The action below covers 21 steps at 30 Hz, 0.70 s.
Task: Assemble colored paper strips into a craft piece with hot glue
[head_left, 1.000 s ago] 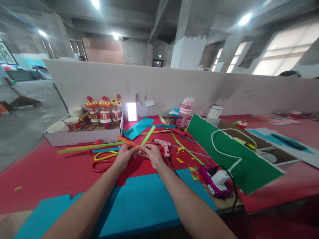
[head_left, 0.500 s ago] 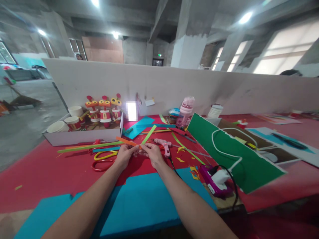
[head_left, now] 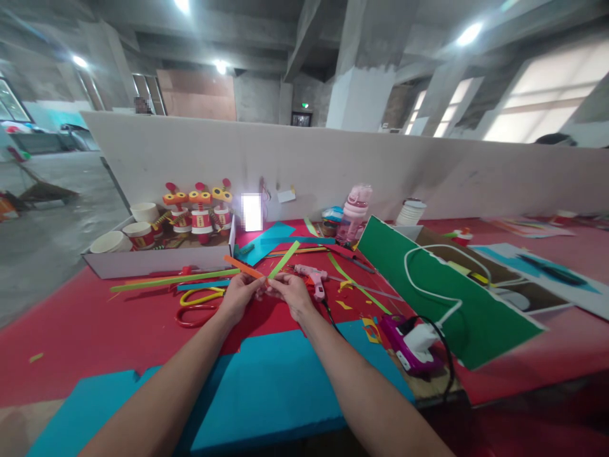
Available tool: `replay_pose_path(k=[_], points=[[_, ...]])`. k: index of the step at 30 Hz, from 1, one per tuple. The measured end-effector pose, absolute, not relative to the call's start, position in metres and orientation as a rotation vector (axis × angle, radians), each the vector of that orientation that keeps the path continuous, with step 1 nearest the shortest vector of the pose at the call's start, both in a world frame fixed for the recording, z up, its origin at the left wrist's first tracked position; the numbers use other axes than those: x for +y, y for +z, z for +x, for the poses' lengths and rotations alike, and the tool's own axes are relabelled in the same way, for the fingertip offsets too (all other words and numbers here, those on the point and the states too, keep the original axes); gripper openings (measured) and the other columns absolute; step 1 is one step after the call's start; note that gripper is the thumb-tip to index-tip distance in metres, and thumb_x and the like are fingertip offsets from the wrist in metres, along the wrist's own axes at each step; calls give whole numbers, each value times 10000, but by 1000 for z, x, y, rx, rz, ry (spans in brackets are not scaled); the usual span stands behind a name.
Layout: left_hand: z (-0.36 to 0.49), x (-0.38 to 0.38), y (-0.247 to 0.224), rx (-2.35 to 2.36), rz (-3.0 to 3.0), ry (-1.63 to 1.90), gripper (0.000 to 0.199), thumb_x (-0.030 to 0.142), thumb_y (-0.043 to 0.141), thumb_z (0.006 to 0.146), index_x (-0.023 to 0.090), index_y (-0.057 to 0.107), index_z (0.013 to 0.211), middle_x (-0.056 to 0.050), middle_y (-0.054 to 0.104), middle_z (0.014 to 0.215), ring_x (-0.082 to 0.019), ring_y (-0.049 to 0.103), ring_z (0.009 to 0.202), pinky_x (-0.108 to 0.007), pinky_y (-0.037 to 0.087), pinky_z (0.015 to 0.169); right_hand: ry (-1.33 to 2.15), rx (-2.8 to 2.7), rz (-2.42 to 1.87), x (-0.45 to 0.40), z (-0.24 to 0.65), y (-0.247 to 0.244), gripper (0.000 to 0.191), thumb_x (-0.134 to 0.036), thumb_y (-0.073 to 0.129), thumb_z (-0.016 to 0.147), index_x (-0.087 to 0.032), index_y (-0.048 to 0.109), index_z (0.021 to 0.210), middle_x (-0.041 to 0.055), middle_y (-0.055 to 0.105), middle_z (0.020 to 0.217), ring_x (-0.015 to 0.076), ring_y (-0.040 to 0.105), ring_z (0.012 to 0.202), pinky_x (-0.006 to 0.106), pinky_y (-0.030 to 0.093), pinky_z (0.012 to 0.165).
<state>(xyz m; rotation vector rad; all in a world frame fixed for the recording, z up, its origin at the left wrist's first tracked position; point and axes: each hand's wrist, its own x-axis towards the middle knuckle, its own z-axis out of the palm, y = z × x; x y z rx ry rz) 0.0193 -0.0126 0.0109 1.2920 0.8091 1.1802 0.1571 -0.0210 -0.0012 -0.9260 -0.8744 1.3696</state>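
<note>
Head view: left hand (head_left: 239, 297) and right hand (head_left: 292, 294), fingertips nearly meeting, pinched the near ends of the orange strip (head_left: 244, 267) and green strip (head_left: 285, 259) respectively; orange slanted away leftward, green away rightward, each nearest its own hand

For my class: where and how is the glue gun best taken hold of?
Take the glue gun by its handle, probably from the near right side: the handle sticks out toward the viewer, while the narrow nozzle faces left, so that approach should stay clear of it. Mind the cord running from the handle's foot.
</note>
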Motion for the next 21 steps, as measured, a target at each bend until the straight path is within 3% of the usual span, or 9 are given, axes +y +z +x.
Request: replay_pose_path(k=[21], points=[[20,-13,12,834,1305,1183,269,369,704,666,141,560,649,3,578,555,-86,495,460,-209,379,478,1405,-890,-900,-25,156,5,288,-314,786,517,-126,658,695,22,671,640,118,621,575,279,545,658]])
